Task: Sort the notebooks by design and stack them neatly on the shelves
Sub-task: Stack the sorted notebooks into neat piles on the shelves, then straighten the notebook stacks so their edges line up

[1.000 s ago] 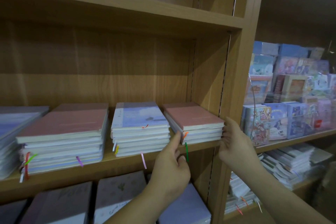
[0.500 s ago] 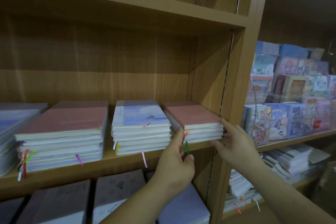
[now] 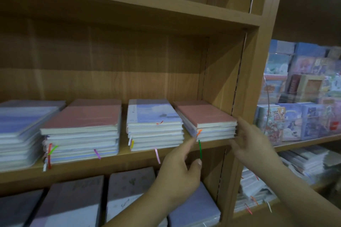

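The pink-topped stack [image 3: 206,116] of notebooks lies at the right end of the shelf [image 3: 110,164], close by the upright panel [image 3: 245,79], with the blue-topped stack [image 3: 153,114] just beside it at 9 o'clock. Both hands are empty and bracket it, probably to square its edges. It lies at 1 o'clock from the left hand [image 3: 180,169], whose outstretched index finger meets its front-left corner, and at 10 o'clock from the right hand [image 3: 252,143], whose straight, blurred fingers are at its right edge.
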